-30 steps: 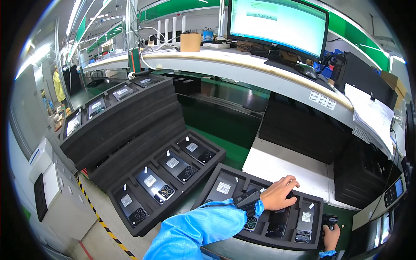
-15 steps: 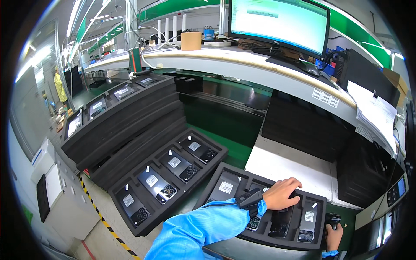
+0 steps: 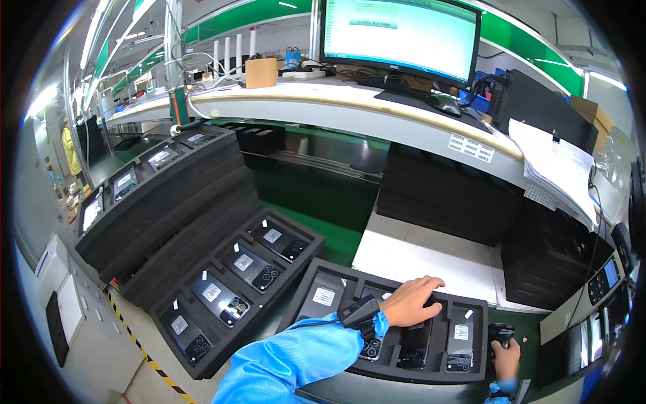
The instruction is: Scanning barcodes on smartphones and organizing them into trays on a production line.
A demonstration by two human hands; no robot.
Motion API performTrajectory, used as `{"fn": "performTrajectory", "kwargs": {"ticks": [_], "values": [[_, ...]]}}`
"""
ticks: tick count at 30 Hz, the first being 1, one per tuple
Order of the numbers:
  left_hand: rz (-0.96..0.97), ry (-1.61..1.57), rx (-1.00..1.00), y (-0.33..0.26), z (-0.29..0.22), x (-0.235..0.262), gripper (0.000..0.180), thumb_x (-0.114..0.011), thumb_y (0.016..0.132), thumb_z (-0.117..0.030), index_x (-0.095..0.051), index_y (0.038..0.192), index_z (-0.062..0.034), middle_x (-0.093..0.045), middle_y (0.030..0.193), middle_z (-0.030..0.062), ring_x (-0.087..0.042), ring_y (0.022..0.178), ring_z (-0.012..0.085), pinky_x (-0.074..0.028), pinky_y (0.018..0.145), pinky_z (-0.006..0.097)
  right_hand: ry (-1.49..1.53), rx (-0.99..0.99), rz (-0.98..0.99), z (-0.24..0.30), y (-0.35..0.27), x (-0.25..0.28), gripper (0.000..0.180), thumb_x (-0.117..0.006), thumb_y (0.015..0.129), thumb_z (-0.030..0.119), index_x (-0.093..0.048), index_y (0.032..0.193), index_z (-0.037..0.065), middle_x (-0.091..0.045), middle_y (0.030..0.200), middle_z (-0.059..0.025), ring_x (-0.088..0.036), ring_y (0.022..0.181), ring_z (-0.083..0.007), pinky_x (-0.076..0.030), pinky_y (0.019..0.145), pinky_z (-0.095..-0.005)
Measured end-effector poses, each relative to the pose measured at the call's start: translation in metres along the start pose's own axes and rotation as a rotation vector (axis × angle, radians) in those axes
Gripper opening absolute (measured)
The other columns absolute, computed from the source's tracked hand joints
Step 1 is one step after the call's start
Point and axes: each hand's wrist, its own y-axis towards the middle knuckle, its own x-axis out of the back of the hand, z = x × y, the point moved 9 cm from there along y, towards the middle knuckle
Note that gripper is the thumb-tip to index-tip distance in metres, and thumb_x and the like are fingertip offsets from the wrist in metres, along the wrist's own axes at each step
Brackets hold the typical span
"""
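White bench [image 3: 377, 120]: we see it run across the upper part of our view, its front edge bending with the lens
Stack of black foam trays [image 3: 175, 202]: to our left, near the bench, phones lying in the top tray
Near tray [image 3: 479, 350]: black foam, in front of us, its phones set in a row of separate compartments
Left tray [image 3: 286, 276]: also black foam, just beside the near tray, holding four phones, camera ends toward its lower right side
Monitor [image 3: 402, 40]: lit, upright on the bench
Blue sleeve [image 3: 289, 363]: covers our left forearm, which reaches across the near tray from the lower edge
Left hand [image 3: 409, 303]: palm down above the middle of the near tray, thumb apart from the bent fingers; we cannot tell whether it grips anything
Covered phone [image 3: 414, 347]: third compartment from the left, partly hidden by that hand
Rightmost phone [image 3: 459, 352]: lies in the end compartment of the near tray, camera end toward us
Wrist device [image 3: 360, 318]: black, strapped at our left wrist
Right hand [image 3: 506, 357]: closed around a black handheld device [image 3: 500, 332], just right of the near tray
White label [image 3: 461, 332]: on the rightmost phone's back
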Motion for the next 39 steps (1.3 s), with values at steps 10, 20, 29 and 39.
{"fn": "performTrajectory", "kwargs": {"ticks": [10,20,29,39], "values": [[-0.012,0.010,-0.015,0.000,0.001,-0.001,0.053,-0.062,0.091,-0.030,-0.050,0.135,-0.0019,-0.061,0.122,0.0208,-0.057,0.117,0.0374,-0.043,0.103,0.046,-0.044,0.039,-0.033,-0.005,0.004,0.005,0.020,-0.073,0.079,0.012,-0.065,0.089,-0.004,-0.064,0.064,-0.0079,-0.061,0.052,-0.0158,-0.047,0.049,-0.0322],[0.015,0.071,-0.065,0.002,0.001,-0.004,0.033,-0.062,0.092,-0.030,-0.063,0.113,-0.0035,-0.065,0.113,0.0152,-0.058,0.113,0.0334,-0.044,0.099,0.044,-0.041,0.009,-0.009,0.002,-0.001,0.003,0.021,-0.074,0.081,0.013,-0.066,0.091,-0.003,-0.063,0.064,-0.0062,-0.059,0.053,-0.0156,-0.047,0.050,-0.0323],[0.011,0.039,-0.032,0.003,0.007,-0.003,0.034,-0.063,0.090,-0.034,-0.064,0.109,-0.0049,-0.065,0.110,0.0136,-0.057,0.112,0.0321,-0.044,0.099,0.043,-0.079,0.203,-0.215,0.010,-0.009,0.018,0.075,-0.076,0.079,0.012,-0.042,0.145,0.009,-0.058,0.110,-0.0138,-0.055,0.090,-0.0218,-0.048,0.083,-0.0367],[-0.016,0.018,-0.052,0.002,0.013,-0.001,0.033,-0.064,0.088,-0.034,-0.065,0.105,-0.0052,-0.067,0.105,0.0123,-0.058,0.110,0.0315,-0.045,0.099,0.043,0.824,0.066,-0.691,-0.064,0.095,0.213,0.067,-0.057,0.097,0.058,-0.046,0.146,0.012,-0.055,0.138,-0.0076,-0.057,0.103,-0.0155,-0.041,0.082,-0.0324]]}}
